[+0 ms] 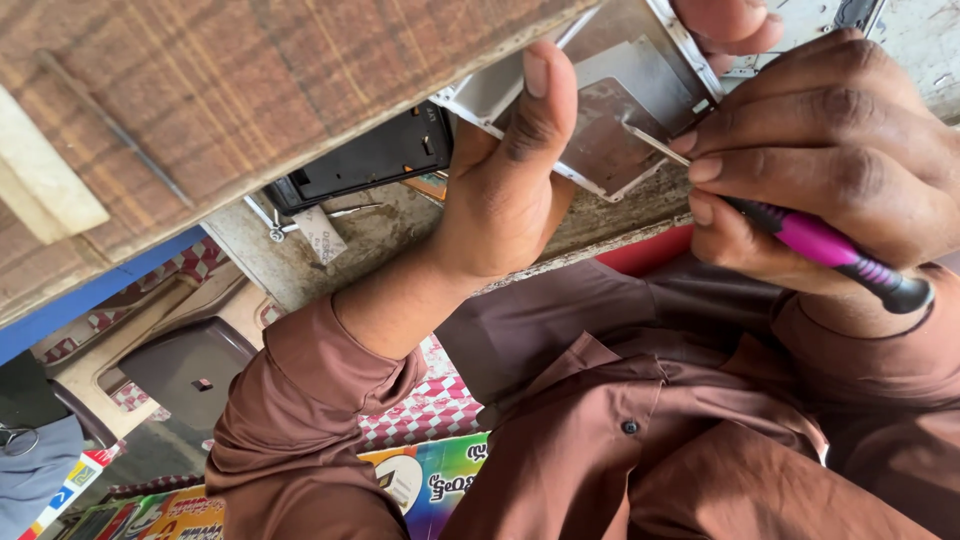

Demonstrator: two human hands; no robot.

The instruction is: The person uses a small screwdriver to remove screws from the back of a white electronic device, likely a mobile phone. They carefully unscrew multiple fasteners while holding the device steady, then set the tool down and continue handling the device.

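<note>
- A wooden board (200,100) filled the upper left; below it a black device (365,160) lay on the worn counter (380,235).
- The silver metal frame (610,110) sat at the counter's edge, thin, flat and scuffed.
- The left hand (505,190) gripped the frame, thumb pressed on it.
- The right hand (830,160) had its fingers closed round a pink-handled screwdriver (830,245), tip on the frame.
</note>
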